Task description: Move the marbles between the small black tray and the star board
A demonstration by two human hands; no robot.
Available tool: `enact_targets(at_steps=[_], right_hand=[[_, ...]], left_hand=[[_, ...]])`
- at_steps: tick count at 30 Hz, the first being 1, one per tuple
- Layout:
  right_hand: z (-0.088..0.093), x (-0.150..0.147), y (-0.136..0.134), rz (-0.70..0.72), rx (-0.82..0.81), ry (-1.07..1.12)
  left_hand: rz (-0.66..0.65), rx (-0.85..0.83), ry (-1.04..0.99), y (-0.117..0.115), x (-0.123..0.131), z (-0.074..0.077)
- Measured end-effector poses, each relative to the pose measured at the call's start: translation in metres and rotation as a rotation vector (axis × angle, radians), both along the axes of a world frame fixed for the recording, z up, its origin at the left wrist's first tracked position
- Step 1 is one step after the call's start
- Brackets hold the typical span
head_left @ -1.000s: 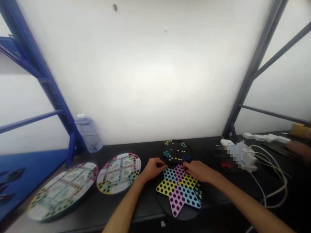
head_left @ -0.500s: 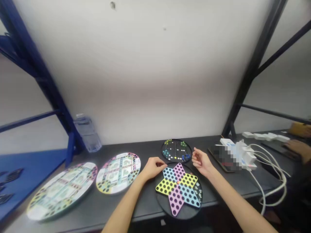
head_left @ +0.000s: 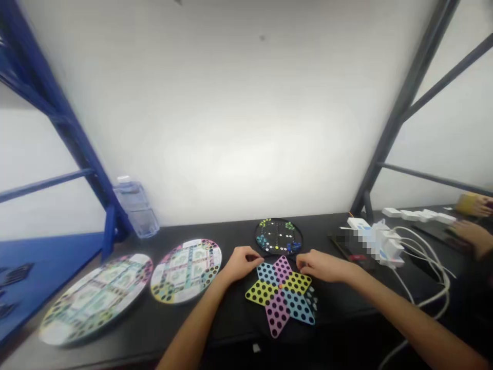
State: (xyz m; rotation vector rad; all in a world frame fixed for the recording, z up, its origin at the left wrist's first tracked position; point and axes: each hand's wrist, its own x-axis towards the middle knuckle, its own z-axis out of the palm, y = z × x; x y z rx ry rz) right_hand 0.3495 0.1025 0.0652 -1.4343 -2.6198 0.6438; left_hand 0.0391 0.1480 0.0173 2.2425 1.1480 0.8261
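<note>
"Well, what does the head camera give to you over there?"

"From my distance I see first a pale wall (head_left: 246, 128), with a blue post (head_left: 73, 133) at left and a dark grey post (head_left: 389, 131) at right. In front of the wall runs a black table (head_left: 134, 329)."

"And which things on it are the biggest?"

"At left I find two white round boards (head_left: 96, 298), one nearer, one a little farther and more to the right. Right of them, toward the near edge, lies the star board (head_left: 283, 294), with pink, yellow and blue points full of dark holes. Just beyond it is a black round board (head_left: 279, 236) with small coloured pieces. A clear bottle (head_left: 137, 208) is at far left, near the blue post."

"How are the hands?"

"The left hand (head_left: 242, 263) is beside the far left blue point, thumb and fingers narrow together. The right hand (head_left: 318, 266) is at the far right side, between a pink and a yellow point, its fingers curled. Whether either holds something small, I cannot tell."

"And the rest?"

"At far right shows another person's hand (head_left: 472, 234); left of it, white plugs (head_left: 391, 244). Smallest are pale pieces (head_left: 311, 298) just right of the star board, and an orange spot (head_left: 281, 286) in its middle."
</note>
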Motion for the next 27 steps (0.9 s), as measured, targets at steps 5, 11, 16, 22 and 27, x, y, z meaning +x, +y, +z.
enact_targets(at_steps=[5,11,16,22,27], right_hand=[[0.002,-0.004,0.003,0.056,0.007,-0.119],[-0.003,-0.002,0.006,0.046,-0.015,-0.083],[-0.010,-0.002,0.025,-0.065,-0.009,0.220],[-0.025,-0.040,0.072,-0.148,0.148,0.317],[-0.033,-0.068,0.094,-0.136,0.175,0.157]], left_hand=[[-0.001,-0.010,-0.003,-0.001,0.000,0.002],[0.011,-0.010,0.005,-0.002,0.000,0.003],[0.009,-0.005,0.005,-0.002,0.000,0.001],[0.025,-0.004,0.001,-0.002,0.000,0.001],[0.010,-0.004,0.013,-0.003,-0.001,0.002]])
